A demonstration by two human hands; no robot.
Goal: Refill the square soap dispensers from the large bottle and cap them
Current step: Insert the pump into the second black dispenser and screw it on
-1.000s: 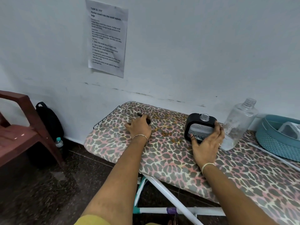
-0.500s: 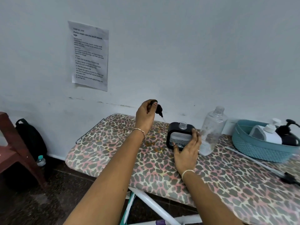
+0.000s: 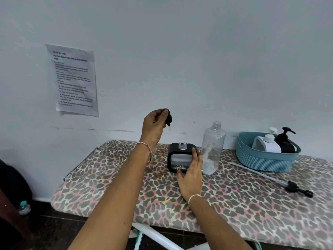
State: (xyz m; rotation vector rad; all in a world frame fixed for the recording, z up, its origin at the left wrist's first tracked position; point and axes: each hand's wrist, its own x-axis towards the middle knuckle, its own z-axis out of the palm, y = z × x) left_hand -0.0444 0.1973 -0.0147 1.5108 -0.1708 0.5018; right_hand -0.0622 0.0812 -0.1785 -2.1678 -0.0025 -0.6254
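A black square soap dispenser (image 3: pixel 180 156) stands upright on the leopard-print board (image 3: pixel 234 199), its clear neck uncapped. My right hand (image 3: pixel 191 175) grips its right side and front. Raised above and to the left of the dispenser, my left hand (image 3: pixel 155 126) holds a black pump cap (image 3: pixel 169 120) with a short tube hanging from it. The large clear bottle (image 3: pixel 213 147) stands uncapped just right of the dispenser, nearly empty.
A teal basket (image 3: pixel 263 159) at the back right holds a white dispenser (image 3: pixel 268 143) and a black dispenser (image 3: pixel 285 141). A long pump with its tube (image 3: pixel 273 179) lies on the board in front of the basket. A paper sheet (image 3: pixel 73 80) hangs on the wall.
My left hand picked the black pump cap off the board and lifted it up beside the dispenser. My right hand stayed on the dispenser. The view shifted right.
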